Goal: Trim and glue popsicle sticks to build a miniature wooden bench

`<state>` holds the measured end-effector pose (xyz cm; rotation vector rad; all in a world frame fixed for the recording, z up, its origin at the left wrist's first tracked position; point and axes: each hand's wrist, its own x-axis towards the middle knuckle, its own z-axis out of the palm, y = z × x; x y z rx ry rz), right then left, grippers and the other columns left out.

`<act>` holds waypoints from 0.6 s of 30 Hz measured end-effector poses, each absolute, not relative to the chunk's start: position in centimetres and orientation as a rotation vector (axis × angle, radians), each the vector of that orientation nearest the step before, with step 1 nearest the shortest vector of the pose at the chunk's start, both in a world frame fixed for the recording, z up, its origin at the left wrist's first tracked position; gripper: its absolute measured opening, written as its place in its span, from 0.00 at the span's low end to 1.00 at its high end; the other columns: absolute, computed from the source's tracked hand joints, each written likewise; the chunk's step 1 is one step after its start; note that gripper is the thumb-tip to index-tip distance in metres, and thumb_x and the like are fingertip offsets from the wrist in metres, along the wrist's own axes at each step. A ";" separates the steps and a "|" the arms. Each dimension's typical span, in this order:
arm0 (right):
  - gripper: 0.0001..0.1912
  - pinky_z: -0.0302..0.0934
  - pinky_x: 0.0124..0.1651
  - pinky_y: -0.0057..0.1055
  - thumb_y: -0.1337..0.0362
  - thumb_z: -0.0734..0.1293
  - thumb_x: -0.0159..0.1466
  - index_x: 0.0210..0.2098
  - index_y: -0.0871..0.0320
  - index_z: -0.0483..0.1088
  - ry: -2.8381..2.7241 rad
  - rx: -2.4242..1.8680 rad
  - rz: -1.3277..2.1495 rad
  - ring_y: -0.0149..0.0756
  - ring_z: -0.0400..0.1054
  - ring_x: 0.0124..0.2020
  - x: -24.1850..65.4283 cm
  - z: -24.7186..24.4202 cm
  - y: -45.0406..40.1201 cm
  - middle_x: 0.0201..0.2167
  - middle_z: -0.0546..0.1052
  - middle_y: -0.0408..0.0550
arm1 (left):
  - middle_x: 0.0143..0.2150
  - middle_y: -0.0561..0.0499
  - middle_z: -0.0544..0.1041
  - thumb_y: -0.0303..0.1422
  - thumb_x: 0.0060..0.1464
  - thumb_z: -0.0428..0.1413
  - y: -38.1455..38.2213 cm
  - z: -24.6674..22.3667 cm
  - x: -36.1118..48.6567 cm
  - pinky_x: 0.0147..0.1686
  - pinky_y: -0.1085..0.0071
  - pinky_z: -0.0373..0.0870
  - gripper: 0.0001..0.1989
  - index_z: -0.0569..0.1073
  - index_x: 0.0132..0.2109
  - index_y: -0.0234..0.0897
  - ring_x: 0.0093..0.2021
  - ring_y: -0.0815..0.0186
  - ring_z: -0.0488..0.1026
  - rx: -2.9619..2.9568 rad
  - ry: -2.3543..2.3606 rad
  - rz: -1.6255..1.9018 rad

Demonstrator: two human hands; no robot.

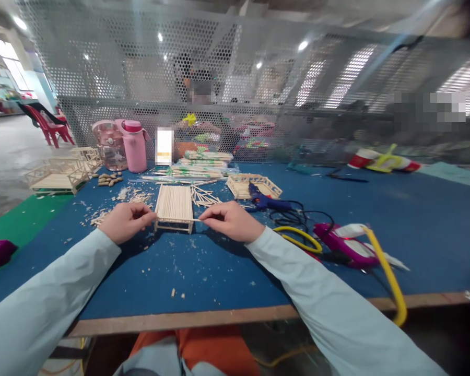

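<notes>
A small bed-like frame of pale wooden sticks [174, 202] stands on the blue table, its top a row of sticks laid side by side. Along its front edge lies a thin wooden stick [196, 220], its right end jutting past the frame. My right hand [235, 221] pinches that end between thumb and fingers. My left hand [127, 221] is closed in a pinch at the frame's front left corner, at the stick's other end; its fingertips partly hide what they grip. Short loose sticks [204, 197] lie just behind the frame.
A blue glue gun [264, 201] rests by a hexagonal stick frame [241, 187]. Purple pliers [348, 248] with yellow tubing lie right. Behind are stick bundles [198, 169], a phone [164, 145] and a pink bottle [135, 149]. More stick models [58, 180] stand left. Perforated metal backs the table.
</notes>
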<state>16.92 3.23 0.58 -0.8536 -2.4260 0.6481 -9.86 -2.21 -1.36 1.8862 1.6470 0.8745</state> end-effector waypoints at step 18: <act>0.09 0.57 0.30 0.23 0.70 0.63 0.54 0.31 0.62 0.75 -2.420 -0.825 0.638 0.27 0.66 0.25 16.5 0.6 3.0 0.25 0.77 0.46 | 0.28 0.48 0.73 0.39 0.49 0.53 -2.9 -0.7 -8.4 0.29 0.70 0.65 0.12 0.77 0.30 0.37 0.27 0.66 0.68 2.306 1.607 1.052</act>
